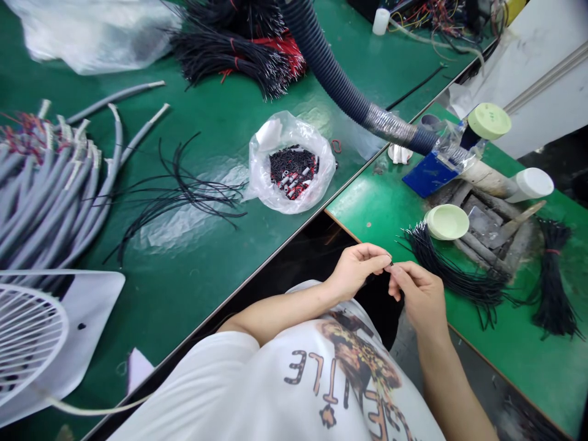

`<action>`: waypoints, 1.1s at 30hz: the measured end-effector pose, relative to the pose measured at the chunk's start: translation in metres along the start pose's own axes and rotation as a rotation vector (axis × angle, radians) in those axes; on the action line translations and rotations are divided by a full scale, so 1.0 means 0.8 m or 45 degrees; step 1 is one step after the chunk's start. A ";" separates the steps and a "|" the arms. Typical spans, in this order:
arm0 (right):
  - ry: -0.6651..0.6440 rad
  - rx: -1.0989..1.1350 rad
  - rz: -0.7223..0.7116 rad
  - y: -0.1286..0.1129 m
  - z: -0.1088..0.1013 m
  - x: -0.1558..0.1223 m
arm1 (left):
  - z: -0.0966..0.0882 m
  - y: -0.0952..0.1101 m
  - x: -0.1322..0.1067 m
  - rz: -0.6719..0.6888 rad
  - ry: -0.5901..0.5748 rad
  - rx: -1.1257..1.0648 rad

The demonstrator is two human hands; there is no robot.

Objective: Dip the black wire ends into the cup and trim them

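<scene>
My left hand (361,269) is closed in a pinch, its fingertips meeting those of my right hand (419,293) in front of my body. Between the two pinches shows a small black piece (391,264), mostly covered by the fingers and too small to name surely. Right of my hands, a bundle of thin black wires (452,263) with bare silvery ends lies on the lighter green table. Up and to the left sits an open clear plastic bag (316,190) filled with small black, red and grey sleeve-like pieces.
Loose black wires (169,190) and thick grey cables (59,202) lie leftward, near a white fan (27,343). A ribbed hose (335,79) reaches a blue nozzle (429,174). Beside it are a soot-stained holder (487,214), a pale green cup (448,222) and a tied black wire bundle (554,275).
</scene>
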State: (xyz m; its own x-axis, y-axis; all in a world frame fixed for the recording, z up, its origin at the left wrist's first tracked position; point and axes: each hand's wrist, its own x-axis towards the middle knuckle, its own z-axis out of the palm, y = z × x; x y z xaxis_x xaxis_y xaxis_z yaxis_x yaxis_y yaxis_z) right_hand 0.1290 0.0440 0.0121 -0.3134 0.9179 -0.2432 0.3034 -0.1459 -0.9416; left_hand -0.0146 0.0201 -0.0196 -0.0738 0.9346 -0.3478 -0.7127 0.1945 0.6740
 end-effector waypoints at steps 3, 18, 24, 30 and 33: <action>0.168 0.032 -0.014 0.002 0.006 0.000 | 0.002 -0.002 0.001 0.045 0.035 -0.015; 0.498 -0.434 -0.243 -0.038 -0.071 0.021 | 0.022 -0.021 0.024 0.268 -0.155 0.252; 0.361 -0.982 -0.188 -0.070 -0.161 0.091 | 0.006 -0.030 0.057 1.102 -0.229 0.982; 0.160 -1.321 -0.099 -0.063 -0.175 0.157 | -0.001 -0.045 0.066 1.431 -0.316 1.453; 0.104 -1.421 -0.066 -0.063 -0.164 0.167 | -0.002 -0.048 0.068 1.523 -0.292 1.502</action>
State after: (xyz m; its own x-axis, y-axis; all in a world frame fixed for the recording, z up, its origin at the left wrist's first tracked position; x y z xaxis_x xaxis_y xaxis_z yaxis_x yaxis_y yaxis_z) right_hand 0.1899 0.2224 0.0574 -0.3016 0.9408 -0.1549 0.9415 0.2682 -0.2040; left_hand 0.0077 0.0625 -0.0655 0.0243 0.7120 0.7018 0.5399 -0.6001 0.5902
